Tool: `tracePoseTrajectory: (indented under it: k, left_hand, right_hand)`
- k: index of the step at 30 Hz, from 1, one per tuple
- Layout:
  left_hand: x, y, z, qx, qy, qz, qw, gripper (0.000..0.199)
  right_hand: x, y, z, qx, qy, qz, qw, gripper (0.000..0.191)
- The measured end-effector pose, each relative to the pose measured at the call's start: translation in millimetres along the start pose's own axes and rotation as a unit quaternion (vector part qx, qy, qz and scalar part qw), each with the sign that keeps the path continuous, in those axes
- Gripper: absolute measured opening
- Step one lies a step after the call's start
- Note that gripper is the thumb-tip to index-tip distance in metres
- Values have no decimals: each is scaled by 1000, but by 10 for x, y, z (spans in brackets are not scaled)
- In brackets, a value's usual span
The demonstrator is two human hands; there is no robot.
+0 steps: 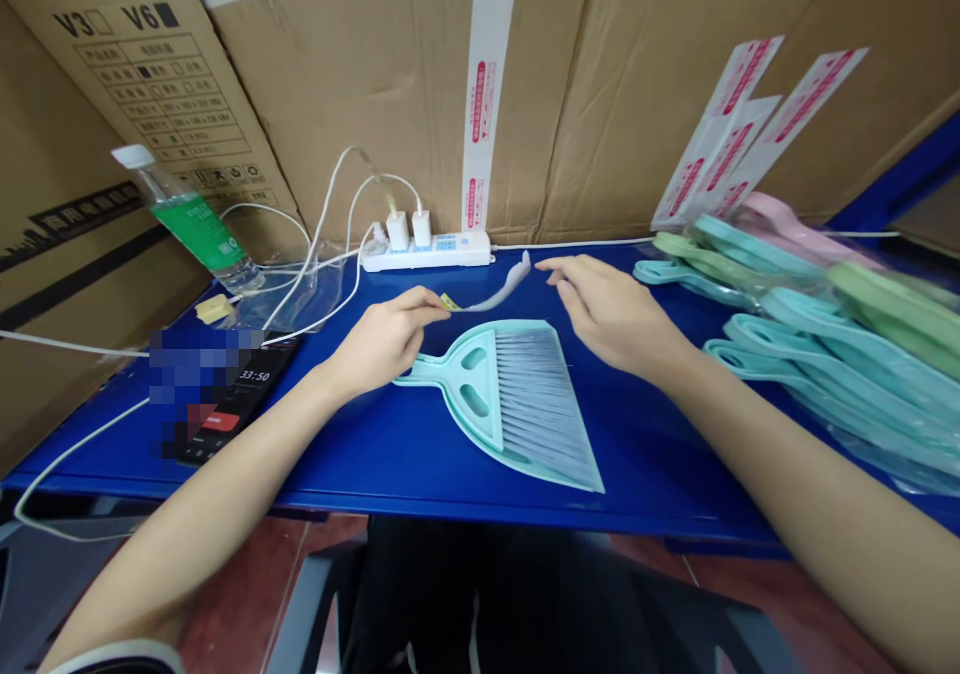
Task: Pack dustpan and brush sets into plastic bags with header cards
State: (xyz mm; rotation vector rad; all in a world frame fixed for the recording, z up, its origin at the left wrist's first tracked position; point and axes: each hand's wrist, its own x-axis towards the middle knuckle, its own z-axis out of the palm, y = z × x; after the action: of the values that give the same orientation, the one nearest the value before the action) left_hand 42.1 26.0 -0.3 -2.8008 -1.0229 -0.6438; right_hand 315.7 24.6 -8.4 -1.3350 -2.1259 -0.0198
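My left hand (388, 342) is closed in a pinch on a thin, whitish translucent strip (491, 303) with a small yellow piece at the pinched end. The strip curves up to the right, its free end in the air. Just right of that end is my right hand (606, 306), its index finger stretched out and thumb apart, with nothing visible in it. Below both hands a mint-green dustpan (466, 438) lies flat, handle to the left. A matching brush (536, 394) with grey bristles rests nested in it. My left hand hides part of the handle end.
Wrapped brush and dustpan sets (832, 354) in mint, green and pink are piled at the right of the blue table (360, 474). A power strip (450, 251) with chargers lies at the back. Left are a bottle (196, 229), loose cables and a phone (244, 394). Cardboard boxes (375, 74) stand behind.
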Motion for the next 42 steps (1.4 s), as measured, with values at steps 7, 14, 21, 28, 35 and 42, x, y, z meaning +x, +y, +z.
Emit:
tracePoseTrajectory:
  k: [7,14,21,28,35,42]
  left_hand:
    - [-14,93,-54,-93,29,53,994,38]
    - [-2,191,-79,-148,55,45,986,34]
    - [-15,217,-41,-178,25,55,982,36]
    - [-8,192,-44,-122,5,21,992,29]
    - [-17,166,-38,-107,-92,54,988,32]
    - [-48,175,8,-61,-108,51,991,38]
  right_hand:
    - [18,-68,-52,219,-75,46,972,45]
    - [2,-103,0,337,-186,25,923,47]
    - [-18,-139,-22,429,-235,41,871,69]
    - [-25,1,-90,399,-267,46,876,82]
    - [-21,21,-163,359,-279,77,888,51]
    - [-60,74,-126,332,-319,77,885,42]
